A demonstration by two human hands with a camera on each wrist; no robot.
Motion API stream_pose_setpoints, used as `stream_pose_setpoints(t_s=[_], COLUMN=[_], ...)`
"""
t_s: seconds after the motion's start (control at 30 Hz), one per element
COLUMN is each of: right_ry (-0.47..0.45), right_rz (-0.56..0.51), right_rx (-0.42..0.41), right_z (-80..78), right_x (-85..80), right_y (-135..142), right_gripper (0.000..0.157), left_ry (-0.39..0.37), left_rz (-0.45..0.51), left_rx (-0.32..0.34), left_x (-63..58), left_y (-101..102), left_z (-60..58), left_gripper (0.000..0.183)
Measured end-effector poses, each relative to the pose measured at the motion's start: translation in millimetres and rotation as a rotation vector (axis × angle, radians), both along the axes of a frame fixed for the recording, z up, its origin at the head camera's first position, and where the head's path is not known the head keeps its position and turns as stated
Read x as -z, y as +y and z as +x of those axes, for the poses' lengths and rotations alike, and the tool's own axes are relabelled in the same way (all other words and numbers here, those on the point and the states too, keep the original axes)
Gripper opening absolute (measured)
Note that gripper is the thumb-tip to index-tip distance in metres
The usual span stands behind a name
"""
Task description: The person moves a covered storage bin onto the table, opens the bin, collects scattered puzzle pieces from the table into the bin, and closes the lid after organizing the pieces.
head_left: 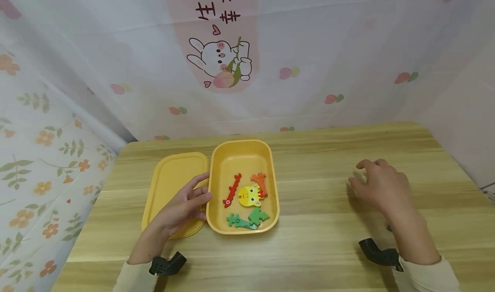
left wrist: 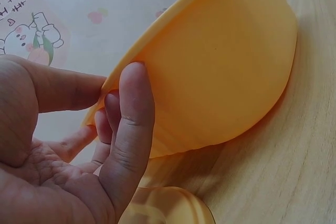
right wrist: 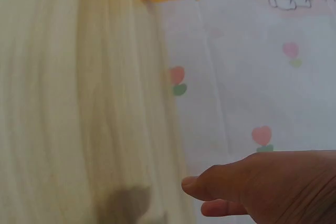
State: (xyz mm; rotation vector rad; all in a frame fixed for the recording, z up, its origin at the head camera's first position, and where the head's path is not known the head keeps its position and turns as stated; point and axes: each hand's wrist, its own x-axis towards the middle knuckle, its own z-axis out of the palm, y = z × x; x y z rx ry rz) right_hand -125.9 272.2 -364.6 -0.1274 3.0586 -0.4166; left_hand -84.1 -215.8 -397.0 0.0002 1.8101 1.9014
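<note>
Head view: left hand (head_left: 183,208) is sitting at 7–8 o'clock, left forearm (head_left: 148,242) pointing toward 1 o'clock. Left fingers (left wrist: 135,108) are standing apart, slightly bent, palm (left wrist: 58,187) showing in left wrist view. Right hand (head_left: 380,187) is hovering near 4 o'clock, right forearm (head_left: 415,236) pointing toward 11 o'clock. Right fingers (head_left: 369,165) are curving loosely; right thumb (right wrist: 220,182) is standing a little apart.

Pieces (head_left: 249,196) in box (head_left: 241,148), lid (head_left: 175,171) at left
</note>
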Motion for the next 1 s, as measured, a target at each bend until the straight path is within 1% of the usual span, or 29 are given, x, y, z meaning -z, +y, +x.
stream_pose_setpoints(t_s=[0.13, 0.23, 0.47, 0.7, 1.0], right_ry=[-0.055, -0.073, -0.047, -0.031, 0.053], right_rz=[0.003, -0.001, -0.033, -0.02, -0.061], right_rx=[0.018, 0.034, 0.061, 0.067, 0.057], right_z=[-1.3, -3.0, -2.4, 0.2, 1.2], right_x=[5.7, 8.8, 12.3, 16.9, 20.5], right_y=[5.2, 6.2, 11.7, 18.8, 21.3], right_gripper=[0.056, 0.055, 0.046, 0.041, 0.035], left_ry=[-0.011, -0.011, 0.002, -0.004, -0.018], left_rz=[-0.017, -0.02, -0.037, -0.046, -0.044], left_rx=[-0.022, -0.02, -0.01, -0.003, -0.001], left_x=[-2.5, -5.0, -7.7, -5.9, -3.6], left_y=[-2.8, -5.6, -5.7, -1.4, 2.3], left_z=[1.6, 3.0, 2.0, -1.0, -0.6], left_gripper=[0.074, 0.075, 0.075, 0.075, 0.075])
